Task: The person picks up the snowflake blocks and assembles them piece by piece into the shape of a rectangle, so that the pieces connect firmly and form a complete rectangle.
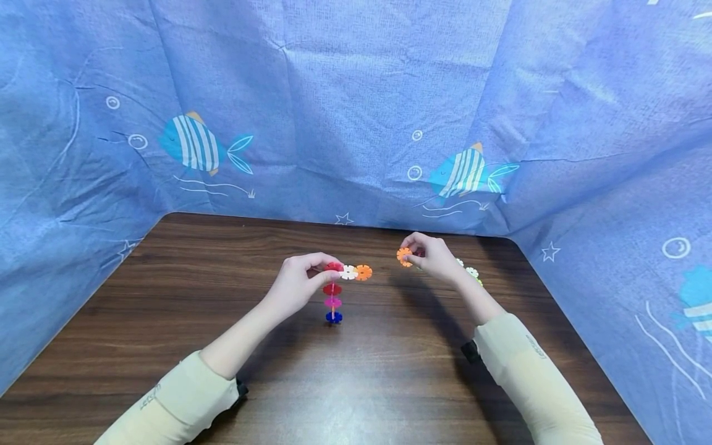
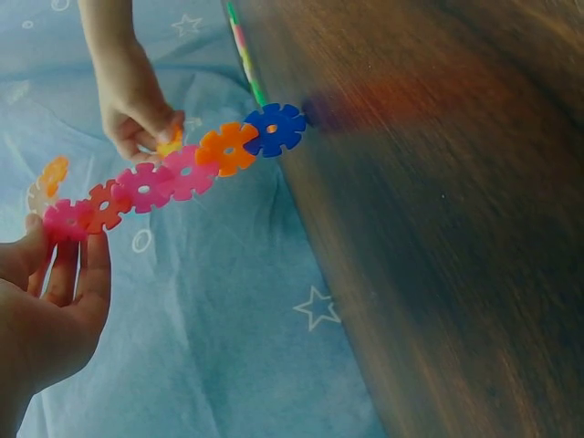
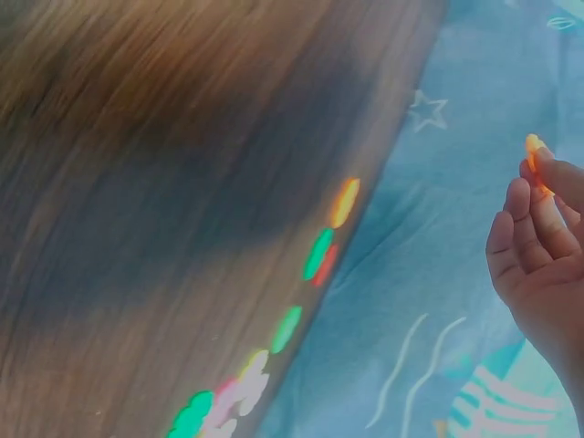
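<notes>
My left hand pinches a chain of notched plastic snowflake discs at a pink-red disc near one corner. From there, red, pink and orange discs run down to a blue disc at the bottom end. A white disc and an orange disc branch off to the right of the fingers. Apart from the chain, to its right, my right hand pinches a single orange disc between thumb and fingers. Both hands are raised above the wooden table.
Loose discs lie near the table's far edge, partly behind the right hand. Among them are a green disc and a yellow-orange disc. A blue cloth with printed fish hangs behind the table and along its sides.
</notes>
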### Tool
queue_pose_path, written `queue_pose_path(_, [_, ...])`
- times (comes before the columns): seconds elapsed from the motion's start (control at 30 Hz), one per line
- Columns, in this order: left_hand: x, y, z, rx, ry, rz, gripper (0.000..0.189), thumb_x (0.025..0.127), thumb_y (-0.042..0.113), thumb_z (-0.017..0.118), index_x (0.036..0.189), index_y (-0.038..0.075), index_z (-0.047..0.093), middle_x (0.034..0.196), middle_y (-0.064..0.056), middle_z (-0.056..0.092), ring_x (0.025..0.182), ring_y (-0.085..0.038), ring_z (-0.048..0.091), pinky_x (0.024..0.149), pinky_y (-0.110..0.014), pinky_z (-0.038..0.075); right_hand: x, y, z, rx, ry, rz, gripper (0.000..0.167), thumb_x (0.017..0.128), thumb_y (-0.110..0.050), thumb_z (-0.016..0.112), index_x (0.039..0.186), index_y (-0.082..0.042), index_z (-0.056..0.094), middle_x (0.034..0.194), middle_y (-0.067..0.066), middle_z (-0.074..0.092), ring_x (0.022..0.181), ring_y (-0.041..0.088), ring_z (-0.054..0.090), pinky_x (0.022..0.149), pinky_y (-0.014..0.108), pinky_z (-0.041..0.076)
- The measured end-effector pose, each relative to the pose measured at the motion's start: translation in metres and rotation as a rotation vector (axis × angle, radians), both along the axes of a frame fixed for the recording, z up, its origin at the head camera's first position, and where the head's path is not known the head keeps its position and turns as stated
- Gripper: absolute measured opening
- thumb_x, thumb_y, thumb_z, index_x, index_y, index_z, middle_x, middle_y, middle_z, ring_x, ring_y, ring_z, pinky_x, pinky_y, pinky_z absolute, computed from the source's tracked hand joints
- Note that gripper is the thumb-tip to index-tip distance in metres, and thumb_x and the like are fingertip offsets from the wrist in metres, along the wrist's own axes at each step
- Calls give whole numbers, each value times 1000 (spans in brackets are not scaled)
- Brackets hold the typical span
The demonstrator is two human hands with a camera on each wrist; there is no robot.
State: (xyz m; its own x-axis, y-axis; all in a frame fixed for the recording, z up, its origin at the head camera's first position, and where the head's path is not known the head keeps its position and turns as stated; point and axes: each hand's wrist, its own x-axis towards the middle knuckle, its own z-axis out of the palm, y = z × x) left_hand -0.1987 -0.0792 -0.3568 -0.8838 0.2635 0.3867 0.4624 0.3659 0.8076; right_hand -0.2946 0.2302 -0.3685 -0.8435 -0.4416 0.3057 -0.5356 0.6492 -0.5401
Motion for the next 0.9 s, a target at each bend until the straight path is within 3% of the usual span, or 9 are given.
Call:
queue_pose_path(0.33, [-1, 0, -3, 19, 42, -12, 11, 84, 21, 71, 95, 18, 72, 84, 4, 71, 65, -8, 63, 59, -23, 51, 28, -14, 25, -158, -109, -24, 17, 84, -17, 72, 98, -11, 64, 78, 6, 69, 67, 24, 65, 53, 25, 47])
queue_pose_path(0.6, [0, 0, -3, 7, 59, 6, 11, 85, 22, 71, 95, 17, 72, 86, 4, 71, 65, -12, 62, 59, -22, 49, 52, -31, 43, -328, -245, -15, 20, 84, -9, 70, 101, 1, 64, 79, 12, 68, 70, 16, 66, 65, 32, 55])
queue_pose_path(0.77, [1, 1, -2, 13, 63, 10, 11, 84, 19, 71, 95, 16, 72, 88, 3, 72, 68, -14, 65, 61, -22, 51, 64, -40, 45, -448, -360, -5, 23, 84, -7, 69, 103, 5, 62, 77, 5, 68, 66, 13, 64, 65, 29, 55])
queue_pose_path(0.9, [3, 1, -2, 11, 63, 13, 12, 84, 19, 71, 95, 15, 72, 89, 2, 72, 69, -12, 66, 63, -22, 52, 72, -45, 45, -467, -428, -5, 22, 84, -8, 68, 103, 2, 62, 75, -1, 68, 64, 11, 61, 66, 30, 54])
